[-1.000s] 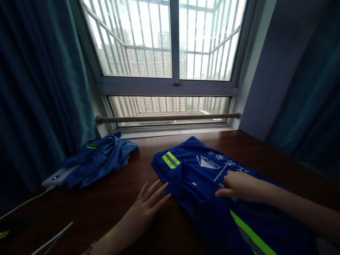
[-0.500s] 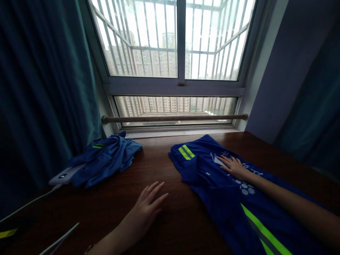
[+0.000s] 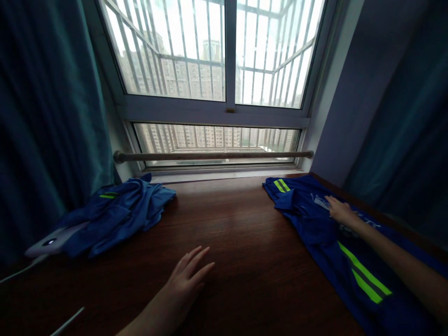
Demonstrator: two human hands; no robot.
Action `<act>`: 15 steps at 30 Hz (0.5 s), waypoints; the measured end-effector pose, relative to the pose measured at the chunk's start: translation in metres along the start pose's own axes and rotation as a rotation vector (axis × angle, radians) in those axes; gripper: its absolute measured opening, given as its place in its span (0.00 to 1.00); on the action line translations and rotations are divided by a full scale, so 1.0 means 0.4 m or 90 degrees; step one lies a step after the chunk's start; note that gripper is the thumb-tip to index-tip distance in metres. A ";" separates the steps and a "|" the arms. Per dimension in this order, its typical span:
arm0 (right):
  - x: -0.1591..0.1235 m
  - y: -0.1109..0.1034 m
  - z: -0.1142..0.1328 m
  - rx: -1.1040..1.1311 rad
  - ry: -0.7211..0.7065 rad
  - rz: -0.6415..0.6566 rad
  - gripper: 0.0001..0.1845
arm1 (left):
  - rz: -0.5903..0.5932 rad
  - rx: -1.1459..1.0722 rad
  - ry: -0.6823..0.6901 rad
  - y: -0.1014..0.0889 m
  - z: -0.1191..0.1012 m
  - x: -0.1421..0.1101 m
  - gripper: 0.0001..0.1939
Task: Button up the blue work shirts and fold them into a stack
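Observation:
A blue garment with neon-yellow reflective stripes [image 3: 315,224] lies flat along the right side of the dark wooden table [image 3: 238,233], reaching the far right corner. My right hand [image 3: 339,211] rests palm down on its white printed lettering, fingers stretched out. My left hand [image 3: 187,275] lies flat on the bare wood near the front middle, fingers spread and holding nothing. A second blue garment [image 3: 119,212] sits crumpled at the far left by the window.
A grey phone [image 3: 52,241] with a white cable lies at the left edge beside the crumpled garment. Teal curtains hang on both sides. A barred window and a wooden rail [image 3: 213,156] run along the table's far edge.
My right hand has slid the flat garment to the right and toward the far corner. My left hand has come off the garment's edge and now rests on bare wood.

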State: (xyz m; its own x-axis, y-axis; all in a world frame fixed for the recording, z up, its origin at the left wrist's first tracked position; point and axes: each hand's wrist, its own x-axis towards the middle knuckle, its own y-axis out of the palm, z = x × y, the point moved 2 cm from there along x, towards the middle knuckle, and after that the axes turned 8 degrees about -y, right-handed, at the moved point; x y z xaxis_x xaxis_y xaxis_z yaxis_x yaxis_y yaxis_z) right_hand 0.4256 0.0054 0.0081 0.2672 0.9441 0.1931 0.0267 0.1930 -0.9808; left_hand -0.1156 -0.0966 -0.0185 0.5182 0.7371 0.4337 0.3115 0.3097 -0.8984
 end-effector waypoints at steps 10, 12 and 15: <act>-0.287 0.063 0.149 0.036 -0.072 0.034 0.35 | -0.005 -0.034 -0.006 0.022 0.008 -0.008 0.19; -0.258 0.079 0.127 0.041 -0.056 0.031 0.35 | -0.001 -0.042 -0.009 0.022 0.008 -0.008 0.20; -0.187 0.095 0.083 0.051 -0.063 0.028 0.36 | 0.007 -0.055 -0.010 0.017 0.005 -0.006 0.20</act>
State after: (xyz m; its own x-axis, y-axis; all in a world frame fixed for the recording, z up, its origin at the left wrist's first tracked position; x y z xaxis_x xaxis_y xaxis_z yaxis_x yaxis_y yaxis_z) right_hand 0.3746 -0.0488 -0.0429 0.1698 0.9732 0.1549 -0.0614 0.1673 -0.9840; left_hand -0.1164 -0.0952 -0.0259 0.5090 0.7501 0.4222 0.3737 0.2494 -0.8934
